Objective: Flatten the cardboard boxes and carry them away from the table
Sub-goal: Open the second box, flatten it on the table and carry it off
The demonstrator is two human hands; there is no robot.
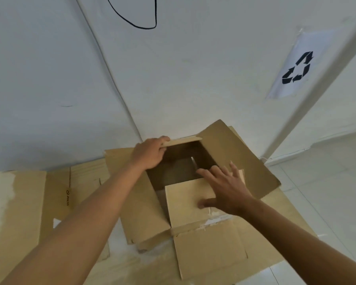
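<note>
White wall (pixel 173 68) fills most of the view; pale tiled floor (pixel 327 192) runs off to the right. Flattened cardboard (pixel 17 202) lies low left at the foot of the wall, with more flat sheets (pixel 210 254) spread under and in front of the open box (pixel 140 210). The box sits centre frame, just beside the wall, not yet flattened, its top open and its inside dark. The right flap (pixel 234 153) is folded outward and the near flap (pixel 185 202) is tilted in over the opening. A paper recycling sign (pixel 296 66) is fixed to the wall upper right. Left hand (pixel 150 154) grips the left end of the far flap (pixel 183 140), thumb on top. Right hand (pixel 226 186) is spread flat, fingers straight, thumb touching the near flap. A thin black cable (pixel 136 17) loops at the top.
</note>
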